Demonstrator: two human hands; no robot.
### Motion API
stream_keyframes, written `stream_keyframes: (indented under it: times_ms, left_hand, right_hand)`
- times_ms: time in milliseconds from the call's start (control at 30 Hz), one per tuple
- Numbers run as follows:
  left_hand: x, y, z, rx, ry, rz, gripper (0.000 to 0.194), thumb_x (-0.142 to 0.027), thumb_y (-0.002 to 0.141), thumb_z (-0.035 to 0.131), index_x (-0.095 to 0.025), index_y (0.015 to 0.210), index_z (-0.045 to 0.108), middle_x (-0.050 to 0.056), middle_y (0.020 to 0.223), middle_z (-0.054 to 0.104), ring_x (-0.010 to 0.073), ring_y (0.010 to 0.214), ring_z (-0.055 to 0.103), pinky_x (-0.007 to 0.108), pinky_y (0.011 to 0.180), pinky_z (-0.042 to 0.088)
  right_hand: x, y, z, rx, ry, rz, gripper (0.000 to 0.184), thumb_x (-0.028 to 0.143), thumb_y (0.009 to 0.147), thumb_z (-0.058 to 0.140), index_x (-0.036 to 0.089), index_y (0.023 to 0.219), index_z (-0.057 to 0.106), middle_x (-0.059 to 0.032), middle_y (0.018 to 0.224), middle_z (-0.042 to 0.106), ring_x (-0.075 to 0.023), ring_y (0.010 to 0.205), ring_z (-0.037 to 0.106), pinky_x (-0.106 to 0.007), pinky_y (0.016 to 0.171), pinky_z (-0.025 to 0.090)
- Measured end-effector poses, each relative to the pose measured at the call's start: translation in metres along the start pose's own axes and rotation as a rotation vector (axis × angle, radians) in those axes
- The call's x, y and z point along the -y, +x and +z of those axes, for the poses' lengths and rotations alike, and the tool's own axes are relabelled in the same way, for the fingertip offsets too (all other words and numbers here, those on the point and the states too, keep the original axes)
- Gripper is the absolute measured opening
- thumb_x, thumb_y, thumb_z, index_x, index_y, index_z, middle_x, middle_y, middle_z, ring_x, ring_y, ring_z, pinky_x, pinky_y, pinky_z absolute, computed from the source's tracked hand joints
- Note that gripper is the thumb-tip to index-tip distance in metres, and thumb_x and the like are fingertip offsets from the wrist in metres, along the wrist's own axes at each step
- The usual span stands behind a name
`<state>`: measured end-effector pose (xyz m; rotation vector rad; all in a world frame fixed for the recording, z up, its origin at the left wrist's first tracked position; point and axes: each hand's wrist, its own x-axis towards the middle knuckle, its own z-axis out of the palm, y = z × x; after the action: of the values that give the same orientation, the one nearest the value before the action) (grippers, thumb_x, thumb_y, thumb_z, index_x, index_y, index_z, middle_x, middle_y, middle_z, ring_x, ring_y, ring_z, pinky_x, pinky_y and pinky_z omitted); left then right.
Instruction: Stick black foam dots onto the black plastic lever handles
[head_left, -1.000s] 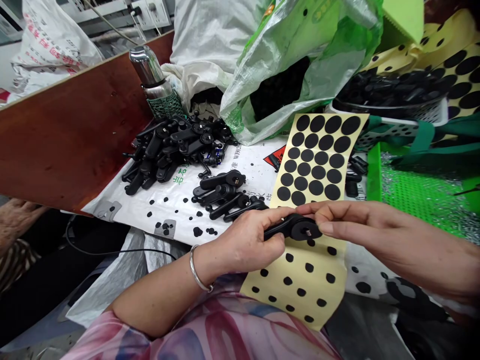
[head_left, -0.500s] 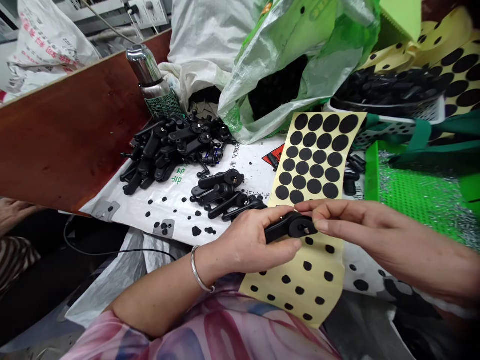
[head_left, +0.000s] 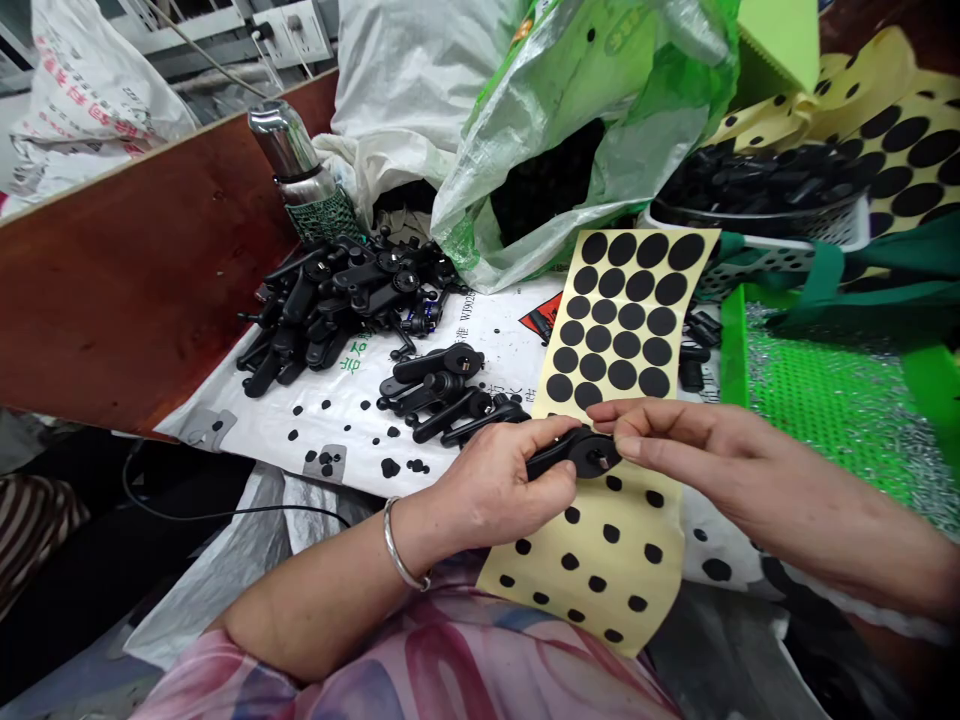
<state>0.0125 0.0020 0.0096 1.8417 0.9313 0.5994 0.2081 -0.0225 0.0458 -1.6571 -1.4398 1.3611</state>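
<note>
My left hand grips the arm of a black plastic lever just above a yellow backing sheet with black round adhesive pads. My right hand comes in from the right, its thumb and forefinger pinched at the lever's round head. Whether a pad lies between those fingertips is too small to tell. A pile of similar black levers lies on a printed white sack, with several more close to my left hand. A fuller pad sheet lies beyond my fingers.
A brown wooden board runs along the left, with a steel flask in a green sleeve at its end. Plastic bags bulge behind. A basket of black parts and a green perforated mat sit right. A striped sleeve shows at far left.
The whole view has drifted slightly, and my hands with the lever sit a little further left. My right fingertips remain at the lever's round head.
</note>
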Motion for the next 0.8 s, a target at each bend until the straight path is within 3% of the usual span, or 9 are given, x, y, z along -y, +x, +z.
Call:
stream_keyframes:
  times_ms: [100,267,367,467,533,667,800]
  left_hand:
    - [0.000,0.000,0.000,0.014,-0.032,-0.012,0.042,-0.019,0.081,0.050,-0.017,0.121,0.061,0.001,0.090,0.068,0.0139,0.079,0.060,0.024,0.075,0.048]
    - [0.001,0.000,0.000,0.020,-0.058,-0.032,0.041,-0.020,0.082,0.049,-0.017,0.121,0.061,0.000,0.083,0.065,0.0104,0.067,0.053,0.021,0.063,0.043]
    - [0.005,0.000,0.001,0.001,-0.074,-0.029,0.039,-0.021,0.082,0.050,-0.017,0.119,0.062,-0.001,0.078,0.064,0.0090,0.062,0.049,0.020,0.058,0.040]
    - [0.005,0.001,0.002,-0.026,-0.125,-0.020,0.037,-0.020,0.082,0.051,-0.016,0.117,0.063,0.000,0.085,0.066,0.0106,0.069,0.054,0.020,0.063,0.044]
    - [0.003,0.002,0.003,-0.043,-0.171,-0.003,0.037,-0.018,0.080,0.052,-0.015,0.116,0.063,0.002,0.091,0.068,0.0127,0.077,0.058,0.021,0.069,0.046]
    - [-0.005,0.004,0.001,-0.056,-0.268,0.018,0.035,-0.022,0.082,0.054,-0.013,0.114,0.065,0.005,0.095,0.070,0.0151,0.084,0.062,0.024,0.077,0.050]
    - [-0.008,0.002,-0.003,-0.046,-0.373,-0.015,0.033,-0.029,0.087,0.052,-0.013,0.112,0.066,0.006,0.095,0.071,0.0147,0.083,0.065,0.023,0.075,0.051]
  right_hand:
    - [-0.001,0.001,0.002,0.008,-0.028,-0.005,0.035,0.056,0.073,0.060,0.023,0.082,0.067,-0.0052,0.087,0.065,-0.0249,0.079,0.063,-0.034,0.063,0.050]
    - [-0.006,0.000,0.008,-0.184,-0.214,-0.162,0.029,0.048,0.076,0.055,0.022,0.065,0.062,-0.0079,0.114,0.062,-0.0292,0.096,0.061,-0.038,0.071,0.049]
    - [-0.012,-0.001,0.014,-0.333,-0.355,-0.308,0.023,0.042,0.078,0.052,0.022,0.069,0.061,-0.0096,0.114,0.061,-0.0307,0.101,0.059,-0.041,0.075,0.048]
    - [-0.015,0.000,0.018,-0.527,-0.404,-0.407,0.025,0.043,0.074,0.059,0.021,0.087,0.059,-0.0120,0.107,0.060,-0.0298,0.095,0.059,-0.045,0.078,0.048]
    - [-0.011,0.001,0.018,-0.473,-0.238,-0.344,0.036,0.047,0.072,0.065,0.019,0.094,0.056,-0.0100,0.096,0.062,-0.0251,0.081,0.061,-0.040,0.070,0.051]
    - [-0.001,0.004,0.018,-0.141,0.082,-0.231,0.030,0.049,0.076,0.065,0.020,0.081,0.059,-0.0024,0.071,0.061,-0.0152,0.061,0.057,-0.025,0.052,0.047]
    - [-0.001,0.003,0.020,-0.037,0.199,-0.158,0.027,0.049,0.081,0.062,0.022,0.089,0.063,0.0003,0.066,0.061,-0.0126,0.056,0.054,-0.021,0.048,0.043]
